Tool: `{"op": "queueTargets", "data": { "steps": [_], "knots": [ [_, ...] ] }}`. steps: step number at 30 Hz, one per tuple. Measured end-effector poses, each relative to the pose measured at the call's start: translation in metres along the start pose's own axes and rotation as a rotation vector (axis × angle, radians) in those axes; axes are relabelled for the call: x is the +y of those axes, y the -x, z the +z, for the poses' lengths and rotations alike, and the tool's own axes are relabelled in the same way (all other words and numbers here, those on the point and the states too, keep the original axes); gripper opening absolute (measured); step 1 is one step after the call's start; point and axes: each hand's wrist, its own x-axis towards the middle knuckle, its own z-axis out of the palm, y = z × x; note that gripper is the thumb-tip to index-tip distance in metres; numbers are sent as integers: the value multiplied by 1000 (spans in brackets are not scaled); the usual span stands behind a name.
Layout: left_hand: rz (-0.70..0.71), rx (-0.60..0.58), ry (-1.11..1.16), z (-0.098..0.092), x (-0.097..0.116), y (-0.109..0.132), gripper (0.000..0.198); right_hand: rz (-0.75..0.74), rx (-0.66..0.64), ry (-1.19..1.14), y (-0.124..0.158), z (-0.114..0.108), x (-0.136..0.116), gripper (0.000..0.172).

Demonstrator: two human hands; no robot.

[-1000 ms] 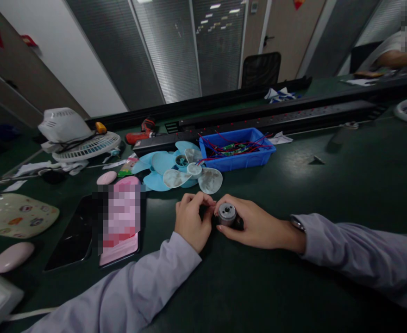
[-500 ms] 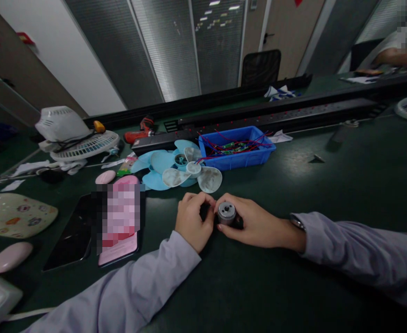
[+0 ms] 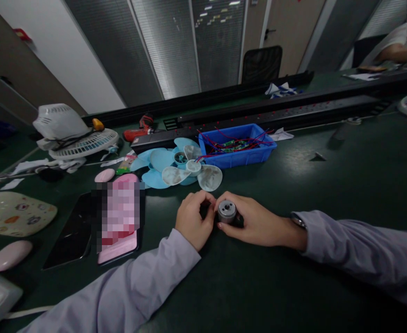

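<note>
Between the thumb and fingers of my right hand stands a small round metal motor, its holed end face turned up. My left hand is curled just to the left of it, thumb and fingertips drawn together beside the right fingertips. Whatever those left fingers pinch, if anything, is too small or hidden to make out. Just beyond both hands lie several fan blades, light blue ones and a greyish, stained one.
Behind the blades is a blue bin of circuit boards and red wires. To the left lie a pink phone, a dark tablet and a white fan. A red drill rests farther back. A person sits at the far right.
Both hands and the motor keep nearly the same place and grip. The view has shifted very slightly.
</note>
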Motion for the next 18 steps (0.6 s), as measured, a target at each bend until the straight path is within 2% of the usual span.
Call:
{"op": "queueTargets", "data": {
  "steps": [18],
  "knots": [
    [-43, -47, 30, -1, -1, 1, 13, 7, -5, -7, 0, 0, 0, 20]
  ]
}}
